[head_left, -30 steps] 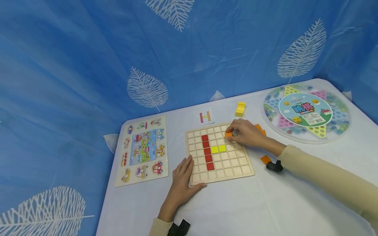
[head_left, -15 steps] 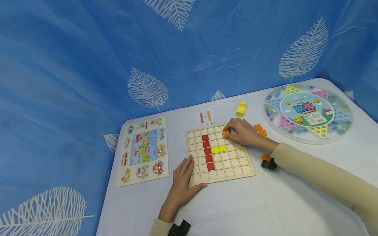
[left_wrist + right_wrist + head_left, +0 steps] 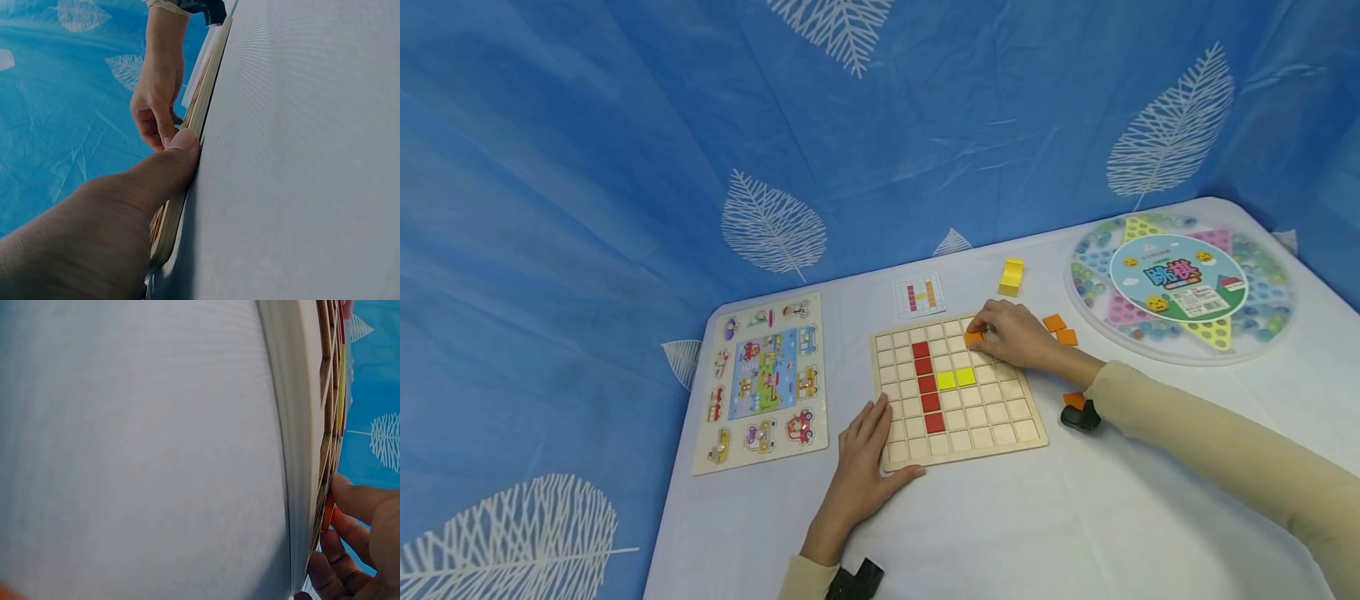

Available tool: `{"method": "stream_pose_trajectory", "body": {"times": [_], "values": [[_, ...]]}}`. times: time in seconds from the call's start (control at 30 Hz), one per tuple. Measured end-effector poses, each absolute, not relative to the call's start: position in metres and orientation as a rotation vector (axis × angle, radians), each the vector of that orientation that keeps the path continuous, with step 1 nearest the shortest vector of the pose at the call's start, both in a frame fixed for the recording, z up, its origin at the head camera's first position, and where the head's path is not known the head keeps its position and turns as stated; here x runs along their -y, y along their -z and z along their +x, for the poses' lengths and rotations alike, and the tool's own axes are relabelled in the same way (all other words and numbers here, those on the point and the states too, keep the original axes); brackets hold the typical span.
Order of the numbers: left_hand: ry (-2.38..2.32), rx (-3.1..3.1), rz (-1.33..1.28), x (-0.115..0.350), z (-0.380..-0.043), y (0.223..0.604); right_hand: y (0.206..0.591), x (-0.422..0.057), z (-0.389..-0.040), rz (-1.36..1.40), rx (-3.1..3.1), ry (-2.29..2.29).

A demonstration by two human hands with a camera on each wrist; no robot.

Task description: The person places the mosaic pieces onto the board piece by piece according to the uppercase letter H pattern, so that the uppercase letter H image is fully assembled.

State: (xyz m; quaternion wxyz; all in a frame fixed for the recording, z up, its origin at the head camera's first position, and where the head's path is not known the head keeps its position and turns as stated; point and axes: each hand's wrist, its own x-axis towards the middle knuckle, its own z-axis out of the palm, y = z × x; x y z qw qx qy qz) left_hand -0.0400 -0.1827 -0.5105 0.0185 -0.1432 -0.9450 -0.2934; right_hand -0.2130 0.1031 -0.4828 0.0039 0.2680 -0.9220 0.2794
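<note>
A wooden grid board [image 3: 985, 436] lies on the table, with a column of red square tiles [image 3: 928, 383] and two yellow tiles [image 3: 956, 379] set in its cells. My right hand [image 3: 1013, 335] pinches an orange tile [image 3: 973, 339] at a cell near the board's far edge; the right wrist view shows that orange tile [image 3: 328, 511] between thumb and fingers, right at the grid. At the near left corner, my left hand [image 3: 861, 467] rests with fingers along the board's left side. Its thumb [image 3: 169, 159] lies against the front edge in the left wrist view.
Loose orange tiles [image 3: 1066, 337] lie right of the board, one partly hidden by the right wrist camera [image 3: 1081, 417]. Behind are a pattern card [image 3: 919, 297] and a yellow block [image 3: 1011, 277]. A picture puzzle [image 3: 815, 417] lies left, a round marble game [image 3: 1180, 279] right.
Over the first half second my right hand has moved slightly left and away with the orange tile, toward a cell near the far edge, then held still. My left hand has not moved.
</note>
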Motion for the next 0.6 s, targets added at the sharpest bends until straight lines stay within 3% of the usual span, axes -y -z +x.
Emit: {"method": "stream_pose_trajectory", "body": {"times": [0.6], "values": [[0.915,2.929,-0.455,0.1841,-0.0395,0.5143,0.4837,-0.1049,-0.2138,0.851,2.884,-0.987]]}}
